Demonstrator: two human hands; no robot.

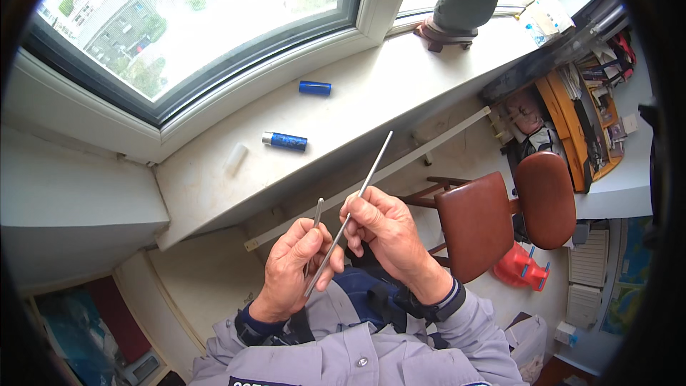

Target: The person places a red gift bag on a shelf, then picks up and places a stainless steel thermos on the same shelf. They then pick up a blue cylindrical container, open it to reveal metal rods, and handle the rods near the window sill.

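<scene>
Between the thumb and fingers of my right hand (388, 230) is a long thin metal rod (378, 160). It slants from upper right to lower left, and its lower end passes in front of the fingers of my left hand (292, 268). My left hand pinches a second metal rod (319, 210); its rounded tip sticks up above the thumb, and the fingers hide part of its length. Ahead on the windowsill (353, 118) lie a blue tube with a silver end (285, 141), a shorter blue tube (315, 88) and a translucent white plastic tube (236, 158).
A grey-green stone on a wooden stand (466, 0) stands farther along the sill, beside the window frame (268, 61). To the right are a brown padded chair (474, 228) and a red plastic object (517, 268). A white bar (375, 177) runs below the sill.
</scene>
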